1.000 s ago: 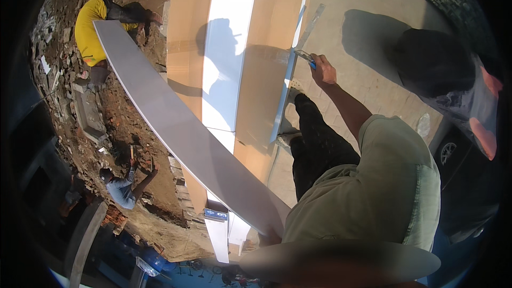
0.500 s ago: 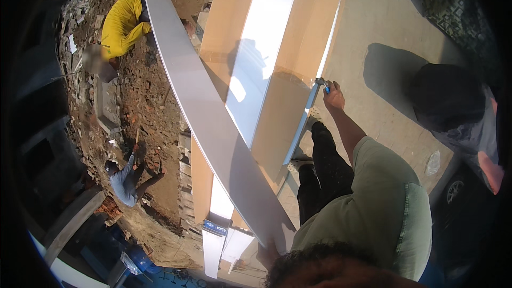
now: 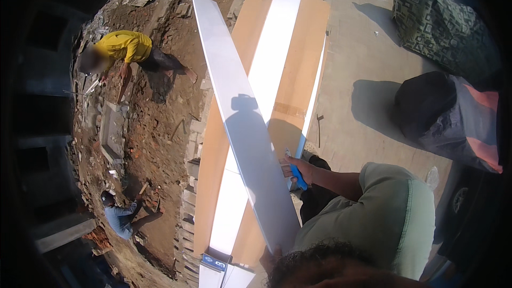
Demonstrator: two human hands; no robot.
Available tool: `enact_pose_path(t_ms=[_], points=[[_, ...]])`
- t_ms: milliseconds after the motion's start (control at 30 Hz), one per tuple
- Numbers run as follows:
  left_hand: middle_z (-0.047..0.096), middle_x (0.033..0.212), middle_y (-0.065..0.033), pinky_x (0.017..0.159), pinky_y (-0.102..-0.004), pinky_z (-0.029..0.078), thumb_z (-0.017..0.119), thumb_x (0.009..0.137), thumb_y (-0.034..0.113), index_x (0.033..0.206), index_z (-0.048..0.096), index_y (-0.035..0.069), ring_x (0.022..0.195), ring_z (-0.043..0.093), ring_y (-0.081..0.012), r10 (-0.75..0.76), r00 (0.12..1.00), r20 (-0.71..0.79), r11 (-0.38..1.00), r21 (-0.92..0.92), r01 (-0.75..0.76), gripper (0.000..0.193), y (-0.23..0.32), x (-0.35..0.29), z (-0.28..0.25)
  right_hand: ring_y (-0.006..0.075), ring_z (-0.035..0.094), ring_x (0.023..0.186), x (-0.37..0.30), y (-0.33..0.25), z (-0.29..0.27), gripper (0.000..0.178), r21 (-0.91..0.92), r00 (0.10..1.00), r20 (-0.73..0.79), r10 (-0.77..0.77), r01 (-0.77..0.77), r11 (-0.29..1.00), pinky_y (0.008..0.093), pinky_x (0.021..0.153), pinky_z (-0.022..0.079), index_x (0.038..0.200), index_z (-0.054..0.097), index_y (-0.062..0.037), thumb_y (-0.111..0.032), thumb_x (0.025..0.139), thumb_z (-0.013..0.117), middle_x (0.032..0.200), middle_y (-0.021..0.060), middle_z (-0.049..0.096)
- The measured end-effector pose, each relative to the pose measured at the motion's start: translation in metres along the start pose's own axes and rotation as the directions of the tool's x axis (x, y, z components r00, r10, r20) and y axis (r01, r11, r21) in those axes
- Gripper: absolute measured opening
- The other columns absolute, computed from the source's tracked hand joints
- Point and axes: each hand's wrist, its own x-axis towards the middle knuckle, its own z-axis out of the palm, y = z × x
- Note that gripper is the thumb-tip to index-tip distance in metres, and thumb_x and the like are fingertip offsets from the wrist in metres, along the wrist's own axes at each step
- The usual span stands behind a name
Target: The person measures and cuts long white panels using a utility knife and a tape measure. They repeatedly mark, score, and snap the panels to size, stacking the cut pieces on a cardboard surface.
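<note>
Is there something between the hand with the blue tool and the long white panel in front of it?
Nothing visible stands between them. The hand with the blue tool already rests against the right edge of the long white panel.

I counted one long white panel (image 3: 240,122) lifted at a slant. Beneath it lay one tan board (image 3: 298,64) with a single white strip (image 3: 277,42) running down its middle. One blue tool (image 3: 297,177) showed beside the panel. Two hands were on the panel: one right hand (image 3: 292,168) at its edge, one left hand (image 3: 268,258) at its near end. Down in the dirt, two people: one in a yellow shirt (image 3: 125,48), one in a blue shirt (image 3: 121,217). On the concrete, two bundles: one patterned (image 3: 437,21), one dark (image 3: 426,104).
</note>
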Motion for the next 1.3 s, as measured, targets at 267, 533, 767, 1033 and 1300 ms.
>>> enact_pose_path(t_ms=[267,533,767,1033,1300], points=[[0.082,0.102,-0.0191,0.083,-0.0417,0.059,0.071,0.108,0.026,0.134,0.074,-0.003,0.091,0.078,-0.0274,0.352,0.916,0.194,0.93,0.039,-0.365,0.038,-0.011,0.018,-0.064,0.0097,0.064,0.082,-0.056,0.106,0.006,0.026,-0.126,0.993,-0.024,-0.117,0.113,0.986,0.0254,0.055,0.043,0.118,0.066,-0.0151,-0.039,0.111,0.074,0.104,-0.0005,0.071],[0.079,0.115,-0.0286,0.096,-0.0509,0.057,0.065,0.111,0.051,0.125,0.075,-0.004,0.107,0.076,-0.0434,0.142,0.949,0.283,0.927,0.299,-0.228,0.058,-0.117,0.068,-0.112,0.0153,0.064,0.07,-0.078,0.148,0.011,0.034,-0.108,0.869,-0.311,-0.385,0.37,0.923,0.0324,0.052,0.048,0.117,0.067,-0.0108,-0.041,0.107,0.079,0.091,0.0028,0.069],[0.079,0.118,-0.0293,0.101,-0.0552,0.055,0.068,0.105,0.063,0.124,0.077,0.0,0.114,0.074,-0.0489,0.28,0.95,0.14,0.875,0.37,-0.312,0.066,-0.133,0.114,-0.056,0.0165,0.049,0.061,-0.091,0.044,-0.021,0.036,-0.185,0.738,-0.461,-0.493,0.464,0.866,0.0324,0.049,0.046,0.115,0.056,-0.0094,-0.035,0.107,0.079,0.091,0.0035,0.051],[0.082,0.11,-0.0235,0.098,-0.0455,0.059,0.066,0.103,0.067,0.116,0.08,-0.002,0.104,0.079,-0.0336,0.28,0.94,0.195,0.945,0.115,-0.306,0.071,0.07,0.191,-0.001,0.0147,0.048,0.049,-0.074,-0.145,-0.019,0.036,-0.276,0.761,-0.383,-0.524,0.447,0.851,0.0294,0.04,0.043,0.106,0.052,-0.0098,-0.025,0.102,0.084,0.084,0.003,0.051],[0.073,0.143,-0.0209,0.116,-0.0573,0.051,0.058,0.107,0.064,0.139,0.074,0.005,0.136,0.068,-0.0423,0.307,0.944,0.117,0.917,0.228,-0.327,0.069,0.136,0.229,0.048,0.0114,0.068,0.067,-0.06,-0.029,-0.013,0.025,-0.146,0.965,-0.034,-0.262,0.254,0.956,0.023,0.044,0.05,0.128,0.064,-0.0074,-0.029,0.116,0.064,0.102,0.0055,0.075]])
